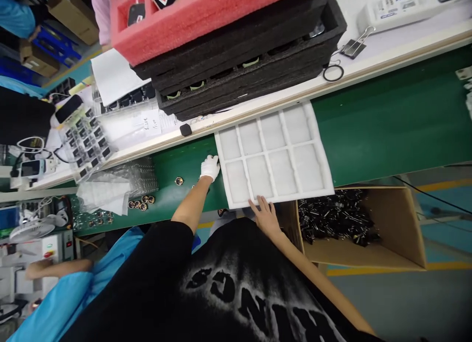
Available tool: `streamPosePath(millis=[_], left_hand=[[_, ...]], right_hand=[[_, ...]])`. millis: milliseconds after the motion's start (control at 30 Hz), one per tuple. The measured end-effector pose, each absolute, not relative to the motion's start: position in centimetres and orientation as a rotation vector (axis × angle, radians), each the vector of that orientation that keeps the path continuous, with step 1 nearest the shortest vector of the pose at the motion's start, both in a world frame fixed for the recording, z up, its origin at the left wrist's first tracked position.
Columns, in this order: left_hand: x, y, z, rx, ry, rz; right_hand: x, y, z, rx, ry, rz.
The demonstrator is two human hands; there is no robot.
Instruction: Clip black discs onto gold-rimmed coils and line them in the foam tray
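Observation:
A white foam tray [236, 160] with several rectangular compartments lies tilted on the green bench, its near edge overhanging the front. My left hand [210, 168], in a white glove, is at the tray's left edge with fingers curled; what they hold, if anything, is hidden. Bare, my right hand [267, 218] rests its spread fingertips on the tray's near rim. To the left of my gloved hand, a round gold-and-black watch-case-like part [179, 181] lies on the bench. A small part close to my left wrist is mostly covered.
Stacked black foam trays [243, 81] under a red foam tray [206, 25] stand on the white shelf. Several round parts [143, 203] and clear plastic trays [138, 175] lie at left. A cardboard box [400, 229] of black pieces stands below right. A co-worker's blue sleeve [70, 298] is at lower left.

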State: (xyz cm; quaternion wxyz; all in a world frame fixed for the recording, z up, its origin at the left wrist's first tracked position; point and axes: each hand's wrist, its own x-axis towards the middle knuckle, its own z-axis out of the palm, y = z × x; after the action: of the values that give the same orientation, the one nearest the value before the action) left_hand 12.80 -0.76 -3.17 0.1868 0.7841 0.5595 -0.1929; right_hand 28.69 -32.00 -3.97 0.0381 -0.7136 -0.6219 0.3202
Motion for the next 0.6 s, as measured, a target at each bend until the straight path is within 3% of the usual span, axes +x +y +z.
streamPosePath(millis=[367,600], left_hand=[[4.6,-1.9,-0.2,2.271,1.565,-0.431],[0.4,-10.1,-2.6,2.367,1.683,-0.333]], right_hand=[[23.7,-29.6,-4.0,-2.207,-1.662,1.034],[17.2,-36.3,-4.7,-2.517,-0.611,1.039]])
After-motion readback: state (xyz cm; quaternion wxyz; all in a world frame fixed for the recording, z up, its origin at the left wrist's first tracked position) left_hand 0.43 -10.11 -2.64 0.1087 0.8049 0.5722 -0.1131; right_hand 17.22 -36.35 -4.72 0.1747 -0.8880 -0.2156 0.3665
